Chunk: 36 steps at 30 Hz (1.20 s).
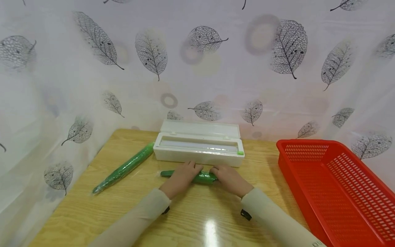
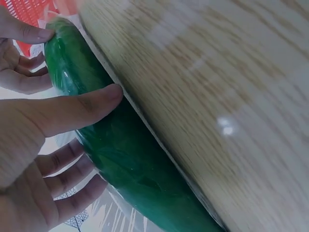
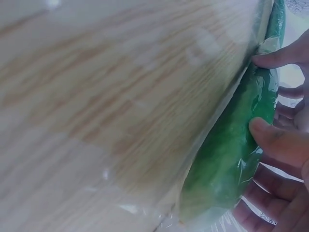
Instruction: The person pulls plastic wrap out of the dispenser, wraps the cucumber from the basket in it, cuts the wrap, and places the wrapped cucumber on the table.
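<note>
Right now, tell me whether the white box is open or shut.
Open: the white box has its lid raised at the back, and its inside shows.

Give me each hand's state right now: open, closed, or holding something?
Left hand: holding the film-covered cucumber in front of the white box.
Right hand: holding the same cucumber, near its right end.
</note>
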Each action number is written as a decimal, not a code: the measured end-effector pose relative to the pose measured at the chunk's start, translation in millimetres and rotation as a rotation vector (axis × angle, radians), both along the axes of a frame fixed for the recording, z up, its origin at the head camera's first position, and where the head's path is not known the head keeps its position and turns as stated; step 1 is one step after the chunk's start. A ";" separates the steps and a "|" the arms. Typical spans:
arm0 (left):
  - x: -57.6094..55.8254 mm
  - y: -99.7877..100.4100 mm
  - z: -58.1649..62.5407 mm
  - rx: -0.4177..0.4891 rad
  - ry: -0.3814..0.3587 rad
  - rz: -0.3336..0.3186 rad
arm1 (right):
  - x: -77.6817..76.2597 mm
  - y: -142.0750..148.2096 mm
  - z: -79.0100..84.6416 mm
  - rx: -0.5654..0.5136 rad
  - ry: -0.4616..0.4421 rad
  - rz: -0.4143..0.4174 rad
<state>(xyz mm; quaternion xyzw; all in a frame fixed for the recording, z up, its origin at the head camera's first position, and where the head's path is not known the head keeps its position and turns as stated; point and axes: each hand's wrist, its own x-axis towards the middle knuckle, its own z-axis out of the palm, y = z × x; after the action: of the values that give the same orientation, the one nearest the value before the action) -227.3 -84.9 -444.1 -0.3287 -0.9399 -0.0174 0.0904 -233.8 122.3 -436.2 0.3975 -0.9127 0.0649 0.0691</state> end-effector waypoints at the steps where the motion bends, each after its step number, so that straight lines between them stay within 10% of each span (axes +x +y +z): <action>1: 0.0 -0.9 0.4 0.012 -0.011 -0.004 | -0.1 0.5 -0.1 -0.002 -0.011 -0.002; 19: -3.4 -7.5 1.4 0.100 -0.107 -0.006 | -0.7 32.8 11.6 -0.162 -0.244 -0.061; 36: -7.1 -7.4 1.7 0.099 -0.128 0.014 | 0.7 31.6 3.1 -0.171 -0.147 -0.040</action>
<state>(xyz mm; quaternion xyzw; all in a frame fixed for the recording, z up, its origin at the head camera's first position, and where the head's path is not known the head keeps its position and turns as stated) -234.4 -92.3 -442.3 -0.3155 -0.9440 -0.0841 0.0465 -233.1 153.9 -433.1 0.3662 -0.9141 0.1701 0.0369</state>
